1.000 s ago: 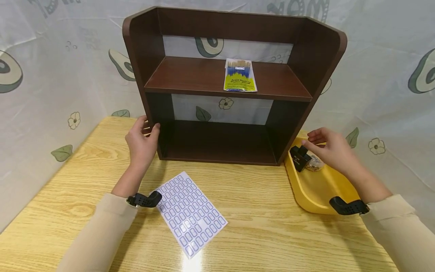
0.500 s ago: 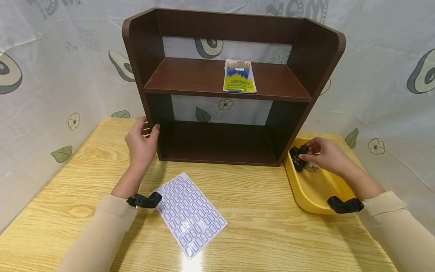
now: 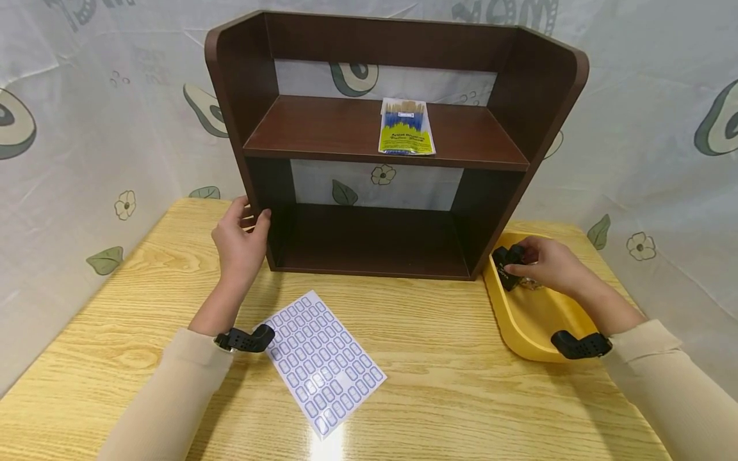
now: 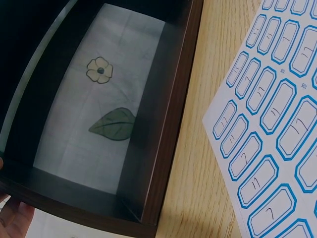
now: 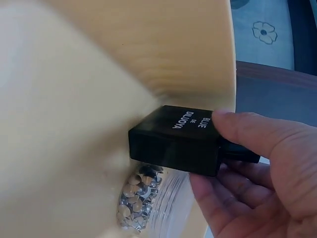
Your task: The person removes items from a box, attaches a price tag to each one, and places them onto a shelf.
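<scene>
My left hand [image 3: 237, 246] grips the left side panel of the dark brown shelf [image 3: 369, 157], thumb inside and fingers around the outer face. In the left wrist view, only some fingers [image 4: 19, 218] show at the panel's edge. On the other side, my right hand [image 3: 556, 266] reaches into a yellow bin [image 3: 519, 339]. It pinches a black perfume bottle [image 5: 173, 139] near its cap end, thumb over the lettered face and fingers underneath. Beside the bottle lies a clear jar of metal thumbtacks [image 5: 141, 198], partly covered by the bottle and hand.
A pack of artist brushes [image 3: 406, 128] lies on the shelf's upper board. On the wooden table [image 3: 426, 339], a sheet of blue-bordered labels [image 3: 323, 365] lies in front of the shelf. A patterned cloth [image 3: 651, 128] hangs behind. The bin stands close against the shelf's right side.
My right hand has lowered into the yellow bin and moved left, and its fingers have closed on the perfume bottle. The left hand stays on the shelf.
</scene>
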{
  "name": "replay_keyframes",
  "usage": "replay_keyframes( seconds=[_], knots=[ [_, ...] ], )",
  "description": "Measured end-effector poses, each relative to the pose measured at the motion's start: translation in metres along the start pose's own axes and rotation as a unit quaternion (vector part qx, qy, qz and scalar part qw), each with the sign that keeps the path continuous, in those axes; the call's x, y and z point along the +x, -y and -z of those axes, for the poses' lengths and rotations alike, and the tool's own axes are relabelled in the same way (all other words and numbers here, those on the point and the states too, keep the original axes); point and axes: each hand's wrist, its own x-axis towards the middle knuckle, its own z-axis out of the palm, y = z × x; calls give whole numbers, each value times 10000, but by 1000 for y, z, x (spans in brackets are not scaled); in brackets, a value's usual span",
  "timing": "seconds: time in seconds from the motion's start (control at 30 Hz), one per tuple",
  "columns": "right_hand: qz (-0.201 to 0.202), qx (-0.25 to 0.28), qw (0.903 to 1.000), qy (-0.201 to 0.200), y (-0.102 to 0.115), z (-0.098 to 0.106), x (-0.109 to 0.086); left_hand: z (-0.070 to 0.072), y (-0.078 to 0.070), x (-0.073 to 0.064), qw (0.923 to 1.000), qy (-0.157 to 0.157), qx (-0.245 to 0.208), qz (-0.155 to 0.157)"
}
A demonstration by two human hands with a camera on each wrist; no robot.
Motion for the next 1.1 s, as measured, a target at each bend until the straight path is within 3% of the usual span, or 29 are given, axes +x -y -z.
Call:
replay_keyframes(
  seconds=[0.5,0.87,1.1],
  knots=[
    [-145,-16,9997,192,6,1,3,0,1,0,10000,3,-12,12],
    [-16,-93,9999,57,8,4,1,-1,2,0,10000,3,-42,36],
    [134,-74,9994,-303,5,11,-6,0,2,1,10000,16,-16,70]
  ],
)
